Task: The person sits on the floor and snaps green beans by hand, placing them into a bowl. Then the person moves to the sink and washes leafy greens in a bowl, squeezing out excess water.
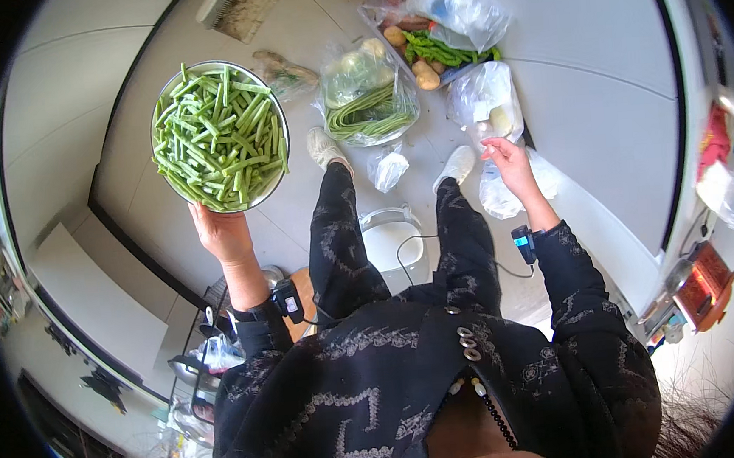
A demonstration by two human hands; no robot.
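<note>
My left hand [221, 231] grips the near rim of a round, pale bowl with a dark edge, heaped with cut green beans [217, 137]. The bowl is held up at the left, above the tiled floor. My right hand [508, 163] is raised at the right with its fingers bent and thumb near the fingertips; nothing can be made out in it. Beyond it lies a clear plastic bag [489, 102] with a pale item inside. Between the hands, farther off, a plastic bag holds long green beans [368, 115] and round pale vegetables [365, 63].
A crate with potatoes [426, 75], green peppers [441, 51] and a plastic bag [460, 8] stands at the far side. A small crumpled bag [389, 168] lies between my feet. A white stool [394, 246] is between my legs. A dustpan [249, 10] lies far left.
</note>
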